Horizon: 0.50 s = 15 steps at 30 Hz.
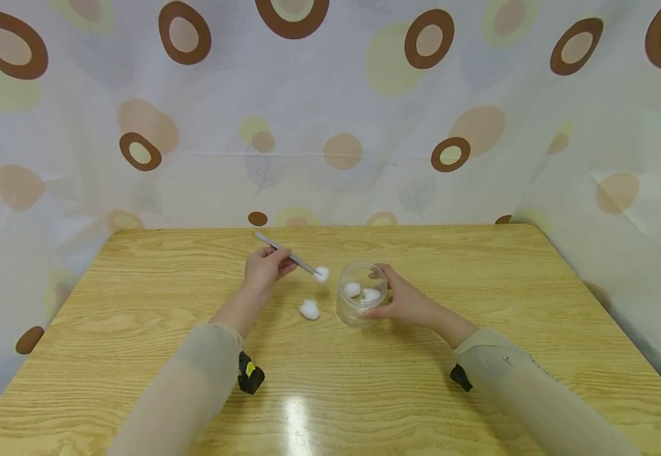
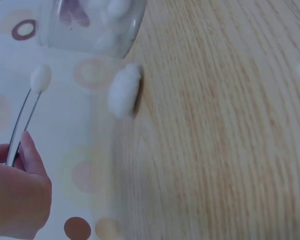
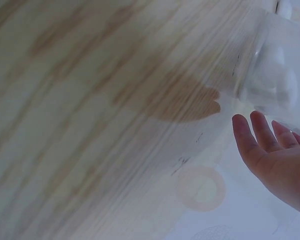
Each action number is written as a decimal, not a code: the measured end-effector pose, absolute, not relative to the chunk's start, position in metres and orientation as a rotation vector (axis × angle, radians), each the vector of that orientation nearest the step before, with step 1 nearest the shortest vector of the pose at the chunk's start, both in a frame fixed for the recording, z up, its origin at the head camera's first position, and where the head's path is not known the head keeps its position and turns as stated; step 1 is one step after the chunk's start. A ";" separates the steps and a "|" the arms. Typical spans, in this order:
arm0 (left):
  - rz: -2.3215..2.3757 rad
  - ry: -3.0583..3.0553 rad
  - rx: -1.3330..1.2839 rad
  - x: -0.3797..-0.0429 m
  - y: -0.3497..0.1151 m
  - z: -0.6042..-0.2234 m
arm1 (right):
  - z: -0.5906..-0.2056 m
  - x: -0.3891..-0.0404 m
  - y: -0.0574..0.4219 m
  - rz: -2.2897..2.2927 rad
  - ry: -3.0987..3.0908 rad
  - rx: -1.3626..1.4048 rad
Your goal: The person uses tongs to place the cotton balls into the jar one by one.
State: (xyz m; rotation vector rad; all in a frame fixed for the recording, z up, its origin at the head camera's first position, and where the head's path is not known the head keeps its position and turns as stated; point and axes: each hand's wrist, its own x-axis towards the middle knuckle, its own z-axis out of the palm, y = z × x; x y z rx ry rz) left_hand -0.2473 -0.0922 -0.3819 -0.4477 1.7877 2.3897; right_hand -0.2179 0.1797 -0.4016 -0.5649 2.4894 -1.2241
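My left hand [image 1: 264, 271] pinches metal tweezers [image 1: 299, 260], whose tips grip a white cotton ball [image 1: 321, 274] above the table, left of a clear round jar [image 1: 346, 315]. Around the jar's right side, my right hand [image 1: 413, 305] holds it with the thumb in front and fingers behind. Several cotton balls [image 1: 352, 290] lie inside the open-topped jar. Another cotton ball [image 1: 309, 310] rests on the table between the left hand and the jar. The left wrist view shows the tweezers' two legs [image 2: 35, 106] meeting the held cotton ball [image 2: 41, 78]. In the right wrist view, fingers [image 3: 246, 137] reach the jar [image 3: 295, 42].
A wood-grain table [image 1: 330, 392] carries everything. Behind it and along both sides hangs a pale patterned curtain [image 1: 308, 114] with brown rings. Black wrist devices [image 1: 250, 375] hang below both sleeves.
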 end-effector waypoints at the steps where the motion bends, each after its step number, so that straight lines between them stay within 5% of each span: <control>1: 2.401 1.774 -0.443 -0.247 -0.092 -0.381 | -0.402 -0.218 0.180 -1.223 2.490 -0.565; 15: 2.487 1.660 -0.438 -0.245 -0.088 -0.360 | -0.403 -0.218 0.180 -1.205 2.500 -0.569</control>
